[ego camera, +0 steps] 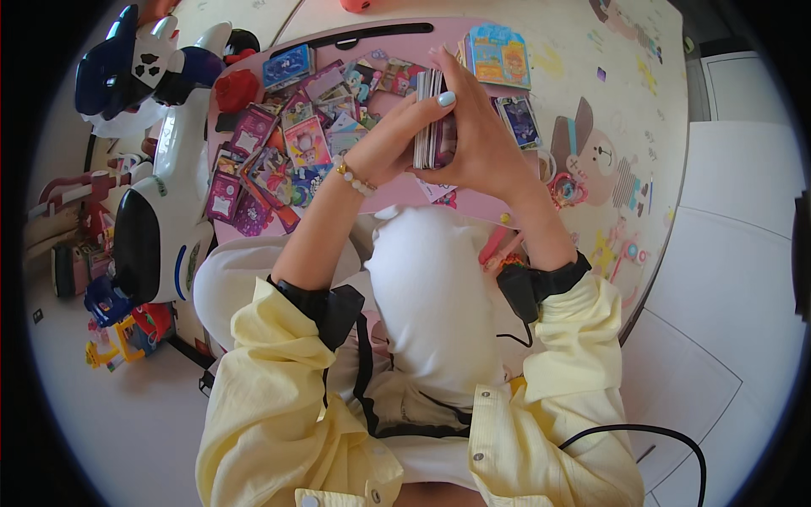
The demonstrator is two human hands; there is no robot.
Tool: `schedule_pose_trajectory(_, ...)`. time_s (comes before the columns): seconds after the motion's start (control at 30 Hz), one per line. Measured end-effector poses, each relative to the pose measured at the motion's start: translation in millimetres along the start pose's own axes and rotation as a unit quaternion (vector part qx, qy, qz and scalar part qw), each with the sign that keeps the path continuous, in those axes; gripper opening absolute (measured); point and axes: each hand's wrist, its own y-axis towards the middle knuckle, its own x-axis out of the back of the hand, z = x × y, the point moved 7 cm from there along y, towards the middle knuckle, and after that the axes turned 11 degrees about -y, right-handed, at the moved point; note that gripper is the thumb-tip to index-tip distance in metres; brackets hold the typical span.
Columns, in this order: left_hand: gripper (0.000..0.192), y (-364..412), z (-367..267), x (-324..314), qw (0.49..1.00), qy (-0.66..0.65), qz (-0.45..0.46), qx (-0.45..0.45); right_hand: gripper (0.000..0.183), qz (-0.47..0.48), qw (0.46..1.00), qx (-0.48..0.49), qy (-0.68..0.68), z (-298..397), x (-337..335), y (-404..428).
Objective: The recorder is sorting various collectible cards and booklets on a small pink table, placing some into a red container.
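A thick stack of cards stands edge-on between my two hands above a pink table. My left hand grips its left side, the thumb with a pale blue nail across the top. My right hand wraps the right side, fingers pointing away. Left of my hands, many loose trading cards overlap in a messy pile. A stack with a blue card on top lies at its far end. Right of my hands are a few dark-faced cards and, farther off, a light blue and yellow card pack.
A red crumpled object rests at the pink table's left edge. A large white and dark blue toy stands beyond it. Right are a pink trinket and a patterned mat. My white-clad knee is below my hands.
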Motion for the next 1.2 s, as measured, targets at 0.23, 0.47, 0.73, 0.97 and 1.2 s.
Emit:
schedule_pose_trajectory(0.23, 0.065, 3, -22, 16, 0.957, 0.175, 0.004, -0.233, 0.105, 0.042, 0.989, -0.031, 0.141, -21, -6, -22)
schedule_pose_trajectory(0.47, 0.081, 4, -6, 46, 0.788, 0.471, -0.1, -0.385, 0.074, -0.015, 0.989, -0.08, 0.121, -42, -17, -26)
schedule_pose_trajectory(0.73, 0.077, 4, 12, 72, 0.825, 0.425, -0.191, -0.32, 0.065, 0.044, 0.998, -0.012, -0.045, -38, -62, -33)
schedule_pose_trajectory(0.97, 0.079, 8, 14, 79, 0.788, 0.484, -0.189, -0.33, 0.057, 0.027, 0.985, 0.03, -0.166, -27, -59, -20)
schedule_pose_trajectory(1.2, 0.068, 2, 6, 62, 0.738, 0.525, -0.236, -0.354, 0.017, -0.124, 0.981, -0.096, -0.117, -40, -19, -3)
